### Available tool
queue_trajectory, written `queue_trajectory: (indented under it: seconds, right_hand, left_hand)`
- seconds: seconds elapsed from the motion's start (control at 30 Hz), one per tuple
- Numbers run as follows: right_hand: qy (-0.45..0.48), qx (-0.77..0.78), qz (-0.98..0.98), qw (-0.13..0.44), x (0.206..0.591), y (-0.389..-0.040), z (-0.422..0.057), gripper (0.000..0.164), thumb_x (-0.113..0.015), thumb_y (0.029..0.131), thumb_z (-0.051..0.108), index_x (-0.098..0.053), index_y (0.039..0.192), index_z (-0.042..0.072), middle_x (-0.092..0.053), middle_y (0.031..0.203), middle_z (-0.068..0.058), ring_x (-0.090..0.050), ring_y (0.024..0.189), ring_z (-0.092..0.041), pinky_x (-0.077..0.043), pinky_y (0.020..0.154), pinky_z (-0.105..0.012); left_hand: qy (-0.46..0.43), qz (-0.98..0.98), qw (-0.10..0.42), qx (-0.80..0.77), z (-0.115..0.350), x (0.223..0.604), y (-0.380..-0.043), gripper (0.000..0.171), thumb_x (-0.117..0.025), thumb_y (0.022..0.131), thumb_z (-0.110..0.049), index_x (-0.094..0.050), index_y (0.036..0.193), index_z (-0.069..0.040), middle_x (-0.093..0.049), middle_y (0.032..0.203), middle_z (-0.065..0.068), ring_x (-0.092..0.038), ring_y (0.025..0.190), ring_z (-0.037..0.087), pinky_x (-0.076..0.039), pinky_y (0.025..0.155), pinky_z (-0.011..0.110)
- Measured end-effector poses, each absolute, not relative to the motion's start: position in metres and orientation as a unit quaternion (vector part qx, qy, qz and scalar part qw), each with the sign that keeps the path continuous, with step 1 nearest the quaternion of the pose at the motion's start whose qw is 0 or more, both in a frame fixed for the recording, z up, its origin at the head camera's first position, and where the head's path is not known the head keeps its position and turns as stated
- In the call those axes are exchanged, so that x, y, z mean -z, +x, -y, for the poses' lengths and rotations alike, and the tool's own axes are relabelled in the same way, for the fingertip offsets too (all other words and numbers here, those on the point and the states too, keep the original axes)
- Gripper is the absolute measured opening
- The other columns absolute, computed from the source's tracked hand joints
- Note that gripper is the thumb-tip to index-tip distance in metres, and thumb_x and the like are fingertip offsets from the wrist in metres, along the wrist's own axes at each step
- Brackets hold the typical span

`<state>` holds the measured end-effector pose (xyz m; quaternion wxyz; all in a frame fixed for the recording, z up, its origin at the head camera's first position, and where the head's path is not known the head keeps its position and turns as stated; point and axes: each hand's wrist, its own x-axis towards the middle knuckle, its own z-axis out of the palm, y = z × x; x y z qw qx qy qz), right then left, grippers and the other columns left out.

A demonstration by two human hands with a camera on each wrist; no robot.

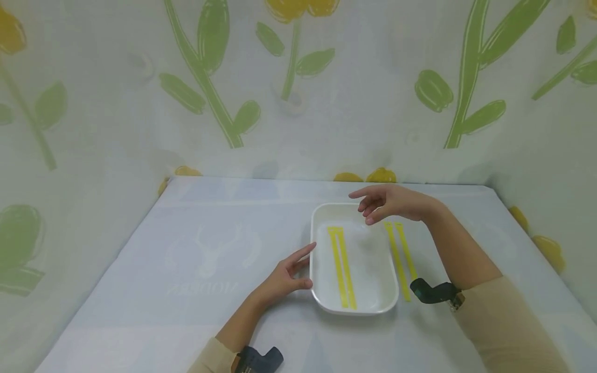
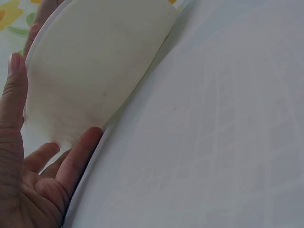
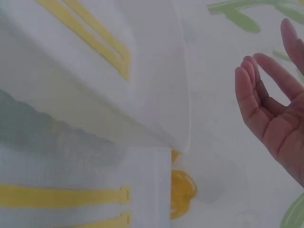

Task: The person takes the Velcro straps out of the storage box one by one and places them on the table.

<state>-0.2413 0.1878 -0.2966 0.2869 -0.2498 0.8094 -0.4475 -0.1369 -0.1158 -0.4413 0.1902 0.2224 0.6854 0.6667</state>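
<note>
A white rectangular tray (image 1: 373, 290) lies on the table. Inside it are two yellow straps (image 1: 339, 267), flat and narrow, that look like cable ties. Against its left wall rests my left hand (image 1: 284, 280), fingers and thumb spread along the side; the left wrist view shows the fingertips at the tray's outer wall (image 2: 99, 61). Over the far right corner hovers my right hand (image 1: 392, 201), holding nothing, its fingers loosely bent. Two more yellow straps (image 1: 401, 259) lie on the table just right of the tray; their slotted ends (image 3: 125, 194) appear in the right wrist view.
The table (image 1: 154, 311) has a pale cover with a faint printed deer head and lettering at left. Fabric walls (image 1: 354, 119) with green leaves and yellow flowers enclose its back and sides. A dark wrist device (image 1: 434, 291) sits on my right forearm.
</note>
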Motion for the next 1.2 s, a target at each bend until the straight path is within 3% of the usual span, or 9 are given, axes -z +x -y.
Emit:
queue_trajectory:
  seconds: [0.13,0.37,0.77,1.0,1.2]
  right_hand:
    - [-0.245,0.438,-0.811,0.301,0.298,-0.248,-0.175,0.068,-0.076,0.08,0.017,-0.045,0.139,0.003,-0.054,0.118,-0.026,-0.058,0.103,-0.024,-0.051,0.089,-0.031]
    - [-0.238,0.43,-0.812,0.316,0.316,-0.26,-0.155,0.064,-0.075,0.081,0.019,-0.047,0.137,0.003,-0.059,0.12,-0.019,-0.057,0.106,-0.022,-0.045,0.098,-0.041]
    - [-0.176,0.406,-0.832,0.335,0.346,-0.264,-0.137,0.057,-0.073,0.082,0.02,-0.052,0.134,0.005,-0.063,0.109,-0.01,-0.057,0.101,-0.022,-0.042,0.101,-0.047]
    - [-0.166,0.384,-0.851,0.317,0.366,-0.263,-0.13,0.052,-0.077,0.078,0.02,-0.059,0.124,0.004,-0.062,0.097,-0.007,-0.054,0.091,-0.021,-0.045,0.084,-0.032]
    - [-0.174,0.335,-0.888,0.262,0.386,-0.262,-0.126,0.054,-0.084,0.069,0.025,-0.065,0.116,0.008,-0.06,0.084,-0.001,-0.053,0.073,-0.015,-0.042,0.064,-0.025]
  left_hand:
    - [0.223,-0.687,0.192,-0.665,0.116,0.443,-0.138,0.094,-0.076,0.072,-0.049,-0.031,0.149,-0.019,-0.021,0.157,-0.001,-0.029,0.14,0.032,-0.048,0.095,0.033]
    - [0.22,-0.692,0.19,-0.66,0.117,0.441,-0.137,0.087,-0.075,0.077,-0.042,-0.031,0.149,-0.021,-0.021,0.157,0.001,-0.03,0.14,0.033,-0.048,0.095,0.035]
    - [0.227,-0.685,0.197,-0.664,0.116,0.443,-0.136,0.094,-0.073,0.073,-0.051,-0.029,0.15,-0.017,-0.02,0.157,0.002,-0.031,0.139,0.035,-0.047,0.096,0.035]
    - [0.223,-0.678,0.2,-0.671,0.115,0.443,-0.136,0.095,-0.074,0.073,-0.049,-0.028,0.15,-0.016,-0.021,0.157,0.002,-0.03,0.139,0.035,-0.047,0.096,0.034]
    - [0.229,-0.68,0.196,-0.669,0.116,0.444,-0.135,0.094,-0.073,0.075,-0.048,-0.027,0.15,-0.013,-0.021,0.157,0.004,-0.031,0.138,0.036,-0.048,0.095,0.034]
